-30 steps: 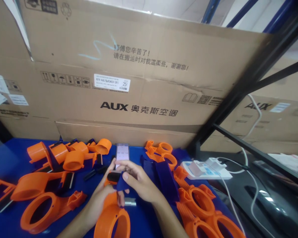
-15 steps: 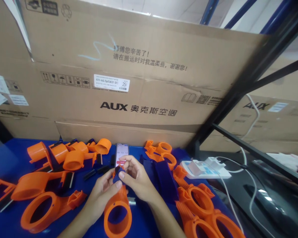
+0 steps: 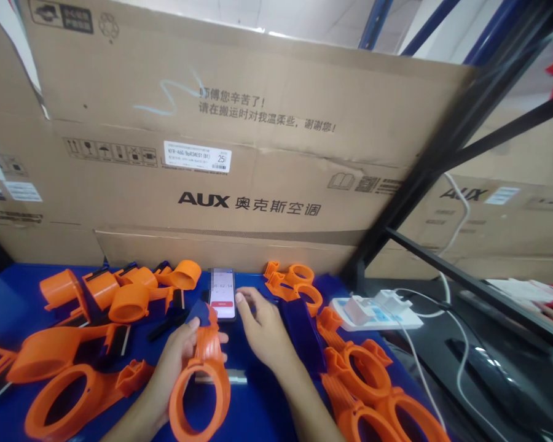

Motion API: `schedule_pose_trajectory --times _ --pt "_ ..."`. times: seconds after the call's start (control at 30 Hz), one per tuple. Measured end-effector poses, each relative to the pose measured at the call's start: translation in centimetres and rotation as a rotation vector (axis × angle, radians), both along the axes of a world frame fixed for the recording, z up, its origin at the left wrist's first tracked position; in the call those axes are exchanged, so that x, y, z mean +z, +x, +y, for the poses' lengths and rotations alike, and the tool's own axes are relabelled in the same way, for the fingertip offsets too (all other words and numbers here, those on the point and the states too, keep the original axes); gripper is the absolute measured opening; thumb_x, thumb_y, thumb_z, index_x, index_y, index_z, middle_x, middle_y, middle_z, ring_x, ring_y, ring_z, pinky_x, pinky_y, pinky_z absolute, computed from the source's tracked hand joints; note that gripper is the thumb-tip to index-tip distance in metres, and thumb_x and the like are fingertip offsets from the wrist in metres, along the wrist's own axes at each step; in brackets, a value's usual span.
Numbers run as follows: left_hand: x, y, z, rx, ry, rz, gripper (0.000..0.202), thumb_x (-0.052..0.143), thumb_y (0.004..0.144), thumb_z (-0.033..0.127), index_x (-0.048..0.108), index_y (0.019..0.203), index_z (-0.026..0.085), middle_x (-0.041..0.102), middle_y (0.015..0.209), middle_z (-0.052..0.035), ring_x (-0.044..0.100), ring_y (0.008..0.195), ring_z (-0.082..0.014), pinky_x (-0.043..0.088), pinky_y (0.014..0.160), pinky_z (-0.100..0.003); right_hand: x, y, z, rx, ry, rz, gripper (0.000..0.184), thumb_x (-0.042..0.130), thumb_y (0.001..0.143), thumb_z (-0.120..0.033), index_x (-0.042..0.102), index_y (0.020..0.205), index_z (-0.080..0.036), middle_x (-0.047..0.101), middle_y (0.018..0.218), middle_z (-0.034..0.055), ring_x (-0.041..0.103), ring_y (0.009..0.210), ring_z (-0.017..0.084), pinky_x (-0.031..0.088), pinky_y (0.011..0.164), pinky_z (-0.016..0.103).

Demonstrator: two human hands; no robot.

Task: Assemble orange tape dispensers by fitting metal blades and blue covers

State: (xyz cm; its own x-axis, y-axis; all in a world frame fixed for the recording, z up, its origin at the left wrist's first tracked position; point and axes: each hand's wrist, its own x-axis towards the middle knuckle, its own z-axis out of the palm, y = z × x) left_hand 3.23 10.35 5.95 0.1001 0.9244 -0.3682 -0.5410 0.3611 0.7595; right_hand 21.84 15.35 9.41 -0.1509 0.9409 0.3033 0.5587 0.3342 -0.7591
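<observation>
left hand [image 3: 184, 351] grips an orange tape dispenser [image 3: 207, 353], right hand [image 3: 263, 326] loosely unclenched just beside the phone [image 3: 222, 293]

The left hand's grip [image 3: 179, 348] holds an orange tape dispenser [image 3: 208, 347], ring [image 3: 223, 393] at the near end, blue part [image 3: 196, 312] at the far end. The right hand's grip [image 3: 262, 322], loosely curled, is just beside the smartphone [image 3: 223, 296]. Further orange dispensers [image 3: 99, 390] lie on the blue worktop [image 3: 255, 408].

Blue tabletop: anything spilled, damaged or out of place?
No spill or breakage shows. One mild oddity: a metal strip lies loose on the blue tabletop, partly hidden behind the orange holder in the left hand, by itself.
</observation>
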Motion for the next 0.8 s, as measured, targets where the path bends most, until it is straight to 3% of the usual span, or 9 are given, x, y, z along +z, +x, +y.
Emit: schedule_pose_trajectory --times 0.1,0.2,0.43,0.7,0.8 --pt "-0.5 -0.7 0.5 -0.088 -0.051 -0.013 0.062 0.066 0.08 0.068 0.079 0.098 0.01 0.077 0.065 -0.0154 0.074 0.059 -0.033 0.058 0.055 -0.04 -0.3 1.4 0.5 -0.304 0.065 -0.523 0.04 0.061 0.097 -0.04 0.063 0.128 -0.016 0.07 0.118 0.0204 0.06 0.114 0.039 0.045 0.094 0.054" --pt "-0.2 -0.8 0.5 -0.074 -0.057 0.001 0.062 0.067 0.079 0.068 0.079 0.1 0.011 0.076 0.064 -0.0136 0.074 0.058 -0.0328 0.057 0.055 -0.04 -0.7 2.0 0.6 -0.355 -0.034 -0.778 0.053 0.069 0.09 -0.037 0.058 0.137 -0.015 0.068 0.124 0.0227 0.058 0.117 0.043 0.045 0.092 0.055" --pt "0.9 0.0 -0.1 -0.047 -0.03 0.026 0.061 0.071 0.076 0.065 0.079 0.098 0.008 0.073 0.059 -0.0102 0.068 0.05 -0.026 0.051 0.048 -0.033 -1.4 2.1 1.0 -0.303 -0.078 -0.807 0.055 0.07 0.089 -0.028 0.054 0.142 -0.02 0.067 0.13 0.0167 0.059 0.119 0.037 0.047 0.091 0.045" --pt "0.7 0.2 0.0 -0.008 0.0 0.035 0.057 0.079 0.072 0.057 0.075 0.101 0.009 0.08 0.076 -0.0136 0.07 0.054 -0.0249 0.052 0.052 -0.033 -0.9 2.5 1.4 -0.278 -0.083 -0.803 0.05 0.068 0.09 -0.022 0.058 0.139 -0.019 0.065 0.13 0.0151 0.059 0.119 0.03 0.044 0.098 0.036" --pt "0.9 0.2 0.0 -0.007 0.013 0.033 0.057 0.079 0.072 0.056 0.074 0.104 0.009 0.08 0.076 -0.0134 0.071 0.055 -0.0257 0.052 0.052 -0.033 -0.3 2.8 1.1 -0.333 -0.079 -0.809 0.051 0.067 0.091 -0.028 0.056 0.141 -0.02 0.063 0.132 0.017 0.055 0.123 0.035 0.042 0.099 0.042"
